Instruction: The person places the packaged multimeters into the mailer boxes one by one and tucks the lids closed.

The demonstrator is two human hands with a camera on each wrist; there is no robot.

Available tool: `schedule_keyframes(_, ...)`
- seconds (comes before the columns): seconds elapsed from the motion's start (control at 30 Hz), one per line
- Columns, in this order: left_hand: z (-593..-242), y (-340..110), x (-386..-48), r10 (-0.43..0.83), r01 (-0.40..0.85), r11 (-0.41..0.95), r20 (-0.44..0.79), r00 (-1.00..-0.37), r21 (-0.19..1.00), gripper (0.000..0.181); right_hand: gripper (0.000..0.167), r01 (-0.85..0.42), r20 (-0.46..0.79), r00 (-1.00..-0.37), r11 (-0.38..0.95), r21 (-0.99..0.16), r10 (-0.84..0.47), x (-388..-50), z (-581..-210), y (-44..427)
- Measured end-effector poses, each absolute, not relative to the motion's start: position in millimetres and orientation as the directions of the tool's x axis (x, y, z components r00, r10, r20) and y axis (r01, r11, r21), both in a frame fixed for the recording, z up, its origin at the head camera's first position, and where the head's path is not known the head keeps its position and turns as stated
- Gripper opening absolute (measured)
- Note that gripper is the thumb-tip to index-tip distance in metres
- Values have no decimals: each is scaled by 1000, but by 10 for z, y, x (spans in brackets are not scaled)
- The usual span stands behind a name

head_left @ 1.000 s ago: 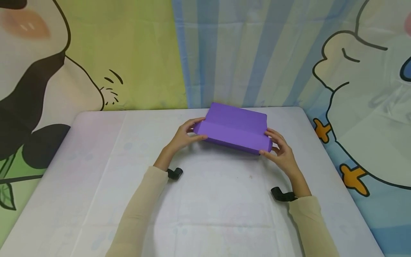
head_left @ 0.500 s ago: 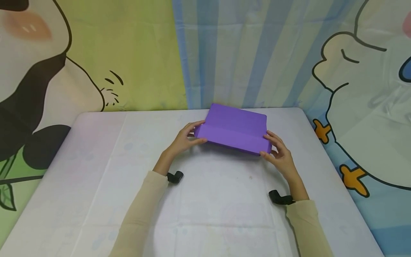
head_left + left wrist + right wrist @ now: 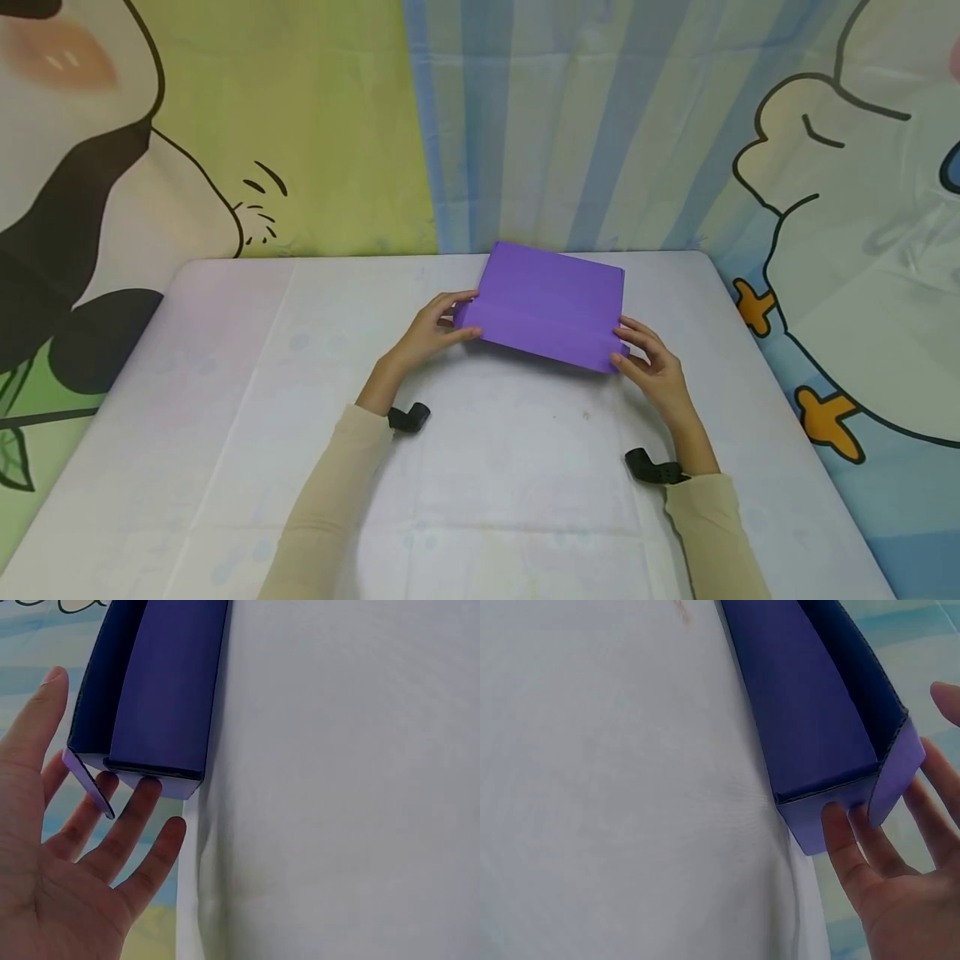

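A purple cardboard box [image 3: 553, 302] stands near the table's far edge, slightly askew, its broad lid panel raised at the back. At its left end is my left hand [image 3: 422, 342], fingers spread, and my right hand [image 3: 662, 377] is at the right end. In the left wrist view, fingertips of the left hand [image 3: 90, 881] touch the end of the box [image 3: 166, 694] beside a small flap [image 3: 88, 782]; the thumb stands apart. The right wrist view has fingers of the right hand [image 3: 911, 904] against the other end of the box [image 3: 799, 697], beside another flap [image 3: 898, 776].
A white cloth covers the table [image 3: 495, 467]. Behind it hangs a printed curtain [image 3: 337, 125] with cartoon figures and stripes. Black wrist cameras [image 3: 408, 417] sit at both cuffs.
Both hands have shifted slightly toward me along the box ends. The box's front panel has tilted downward and forward, while the rear edge of the lid has hardly moved.
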State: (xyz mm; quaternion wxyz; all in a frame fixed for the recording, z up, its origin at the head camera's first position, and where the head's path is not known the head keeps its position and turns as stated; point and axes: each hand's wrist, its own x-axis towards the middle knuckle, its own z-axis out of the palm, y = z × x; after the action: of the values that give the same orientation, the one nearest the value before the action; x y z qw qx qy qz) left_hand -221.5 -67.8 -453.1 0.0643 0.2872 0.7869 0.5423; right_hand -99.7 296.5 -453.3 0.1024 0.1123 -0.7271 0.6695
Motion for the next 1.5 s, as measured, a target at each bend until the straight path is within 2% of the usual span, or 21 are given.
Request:
schedule_keyframes(0.47,-4628,-682,-2141,515,343,256,173,-840,904,58,43,-302,303,-953,31,-953,17,-955,-4669,2943)
schedule_keyframes(0.63,-4671,-672,-2091,513,342,269,167,-842,900,62,43,-299,300,-954,41,-953,24,-961,-4728,2952)
schedule_keyframes(0.9,-4738,-636,-2105,529,362,231,195,-826,903,59,41,-277,281,-957,57,-959,78,-953,-4773,2963)
schedule_keyframes(1.17,-4450,-636,-1931,543,431,221,256,-799,875,58,42,-232,239,-965,71,-970,106,-944,-4790,2942)
schedule_keyframes(1.5,-4562,-638,-1978,490,448,245,289,-822,860,64,41,-200,215,-967,122,-972,134,-965,-4765,2912)
